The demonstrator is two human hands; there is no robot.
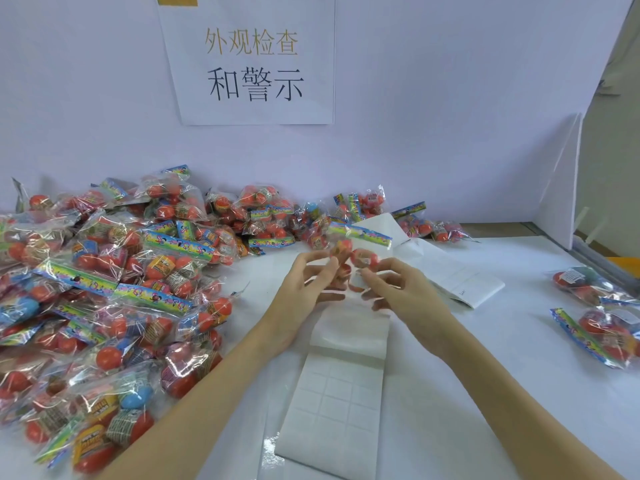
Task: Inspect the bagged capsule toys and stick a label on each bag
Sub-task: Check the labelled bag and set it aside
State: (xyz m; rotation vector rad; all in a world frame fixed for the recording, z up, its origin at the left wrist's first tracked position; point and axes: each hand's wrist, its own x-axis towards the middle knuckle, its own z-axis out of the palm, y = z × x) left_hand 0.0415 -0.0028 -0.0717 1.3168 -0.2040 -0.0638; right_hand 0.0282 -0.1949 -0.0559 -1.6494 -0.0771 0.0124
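Nearest us lies one label sheet (332, 403) on the white worktop (485, 375), its far end curled upward beneath our wrists; part of its grid is peeled bare.

Item: two hands, raised above the sheet. Our left hand (304, 282) and right hand (398, 289) both pinch one bagged toy (349, 251) between fingertips, held in the air just past the sheet. The bag is blurred; we make out orange capsules and a striped header card along its top edge.

Item: one large pile of bags (114, 271), to the left and along the back wall, heaped and overlapping; too many to count. Most capsules are orange-red, a few blue. The pile touches our left forearm's side of the worktop and crowds the sheet's left edge.

Item: two separate bags (595, 306) at the right edge, well apart from the pile.

Item: one folded white paper (450, 268), behind our right hand, partly hidden by it.

Item: one printed notice (252, 60) with Chinese characters, fixed to the back wall (450, 116).
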